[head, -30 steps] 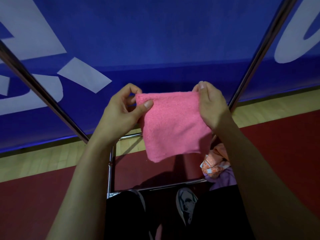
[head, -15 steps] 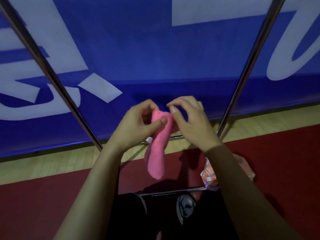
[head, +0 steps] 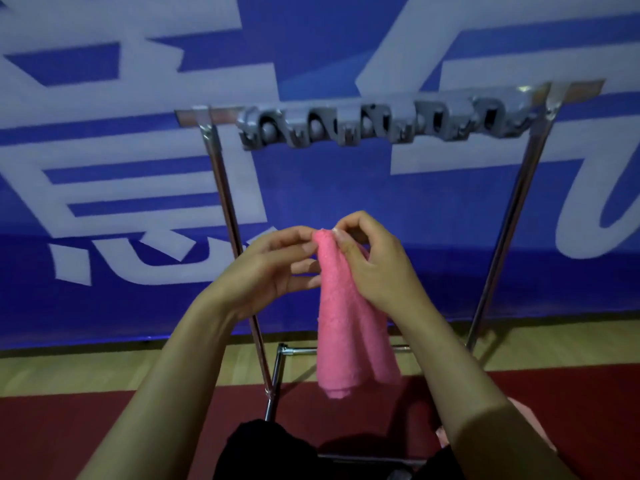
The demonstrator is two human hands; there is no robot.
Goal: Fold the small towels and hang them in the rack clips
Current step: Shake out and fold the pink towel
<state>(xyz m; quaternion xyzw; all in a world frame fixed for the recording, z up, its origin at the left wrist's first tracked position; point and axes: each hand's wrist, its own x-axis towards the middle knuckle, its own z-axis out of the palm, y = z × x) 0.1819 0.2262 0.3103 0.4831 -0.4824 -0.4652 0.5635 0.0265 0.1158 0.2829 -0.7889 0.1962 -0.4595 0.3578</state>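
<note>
A pink small towel (head: 346, 327) hangs folded into a narrow strip in front of me. My left hand (head: 266, 271) pinches its top corner from the left, and my right hand (head: 374, 268) pinches the same top from the right. Above them a grey clip rail (head: 384, 123) with several round-roller slots sits on the top bar of a metal rack (head: 221, 188). All the slots I can see hold nothing. The towel's top is well below the rail.
The rack's two chrome uprights (head: 512, 216) flank my hands, with a lower crossbar (head: 298, 350) behind the towel. A blue banner (head: 346, 188) with white lettering fills the background. More pink cloth (head: 530, 431) lies at the lower right, partly hidden by my right arm.
The towel went from spread flat between both hands to gathered into a narrow strip pinched at its top. My view has tilted up, bringing the clip rail into sight.
</note>
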